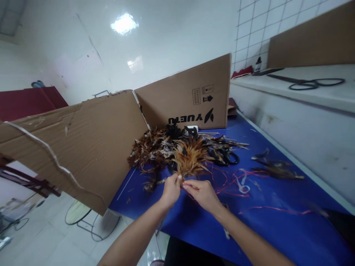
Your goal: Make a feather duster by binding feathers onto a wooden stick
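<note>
Feathers, a tan bunch (190,157) fanned over the blue table (277,229), are pinched at their stems by the left hand (170,190) while the right hand (203,194) nips red string (230,184), seemingly mid-binding, so tight, steady wraps look needed.

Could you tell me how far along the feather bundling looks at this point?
Done: nothing finished is clearly visible. In hand: the left hand and right hand pinch the base of a tan feather bundle, with red string beside them. Left: a loose feather pile and stray feathers on the blue table.
</note>
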Tool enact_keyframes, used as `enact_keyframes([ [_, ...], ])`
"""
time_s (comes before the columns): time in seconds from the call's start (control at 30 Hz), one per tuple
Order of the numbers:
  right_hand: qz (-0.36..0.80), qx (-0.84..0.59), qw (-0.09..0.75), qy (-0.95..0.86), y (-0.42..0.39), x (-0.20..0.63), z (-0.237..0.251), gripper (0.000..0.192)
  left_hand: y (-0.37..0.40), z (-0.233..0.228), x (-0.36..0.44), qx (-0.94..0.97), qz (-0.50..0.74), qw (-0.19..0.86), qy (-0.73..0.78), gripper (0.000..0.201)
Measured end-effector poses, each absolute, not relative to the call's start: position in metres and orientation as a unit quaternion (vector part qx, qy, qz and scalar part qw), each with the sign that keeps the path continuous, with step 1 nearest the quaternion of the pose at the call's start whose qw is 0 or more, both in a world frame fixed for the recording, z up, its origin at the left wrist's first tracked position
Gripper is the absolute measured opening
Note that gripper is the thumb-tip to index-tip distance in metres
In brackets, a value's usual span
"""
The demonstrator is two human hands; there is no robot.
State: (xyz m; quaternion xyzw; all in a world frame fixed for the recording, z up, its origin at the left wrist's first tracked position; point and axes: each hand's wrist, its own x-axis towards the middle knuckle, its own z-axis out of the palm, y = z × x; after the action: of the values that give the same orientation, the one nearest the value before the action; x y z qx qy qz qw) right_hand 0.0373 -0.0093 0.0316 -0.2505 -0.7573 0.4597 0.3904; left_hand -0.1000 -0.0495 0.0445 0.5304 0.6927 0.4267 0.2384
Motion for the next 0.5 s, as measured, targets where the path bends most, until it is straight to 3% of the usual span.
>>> enact_keyframes([
  [0.17,0.603,-0.285,0.417,-0.617,-0.010,0.033,0.035,0.031,-0.055,0.057,-0.095,0.610,0.376,0.114,0.689,0.032],
  [0.33,0.708,-0.302,0.391,-0.505,-0.017,0.036,0.049,0.030,-0.062,0.058,-0.089,0.677,0.305,0.051,0.667,0.029],
  [0.5,0.624,-0.329,0.360,-0.611,-0.011,0.047,0.060,0.022,-0.071,0.054,-0.084,0.704,0.129,-0.031,0.698,0.037],
])
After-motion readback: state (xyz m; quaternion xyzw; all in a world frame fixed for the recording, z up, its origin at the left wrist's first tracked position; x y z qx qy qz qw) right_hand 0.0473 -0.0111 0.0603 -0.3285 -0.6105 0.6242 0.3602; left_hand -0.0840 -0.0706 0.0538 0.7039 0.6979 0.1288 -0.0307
